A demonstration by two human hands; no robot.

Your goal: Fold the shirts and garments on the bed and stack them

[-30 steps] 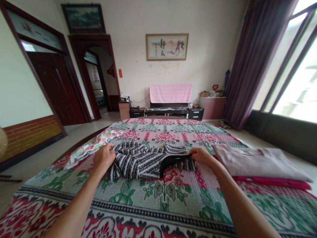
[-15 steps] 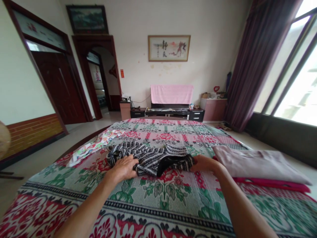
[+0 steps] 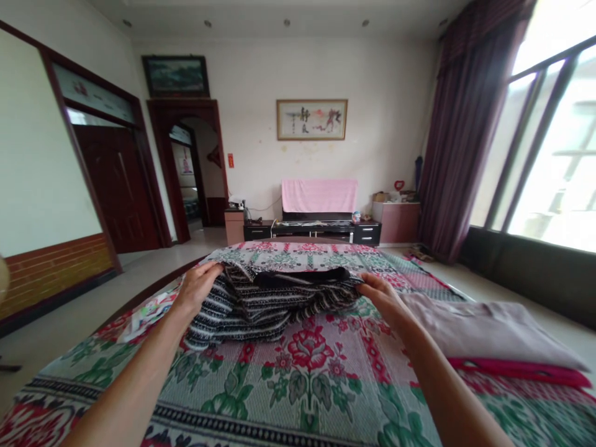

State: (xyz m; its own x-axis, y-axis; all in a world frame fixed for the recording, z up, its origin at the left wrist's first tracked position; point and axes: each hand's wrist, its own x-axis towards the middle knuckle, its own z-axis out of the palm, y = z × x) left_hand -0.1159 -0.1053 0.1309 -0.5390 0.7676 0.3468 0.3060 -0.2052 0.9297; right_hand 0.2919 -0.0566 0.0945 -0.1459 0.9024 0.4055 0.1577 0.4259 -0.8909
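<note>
A black-and-white striped knit garment is stretched between my two hands above the flowered cloth. Its upper edge is raised, and a black inner side or lining shows along the top. My left hand pinches the upper left corner, fingers closed on the fabric. At the upper right end, my right hand grips the cloth between thumb and fingers. The lower left part of the garment hangs down to the flowered cloth. Whether it is a sweater or another kind of top, I cannot tell.
To the right lies a stack of folded clothes, pale mauve over red. A white printed cloth lies left, partly behind my left arm. Beyond the covered surface stands a low black cabinet under a pink cloth.
Both hands have risen, lifting the garment's upper edge and spreading it wider. My left hand moved left and away from me. The camera view has tilted upward.
</note>
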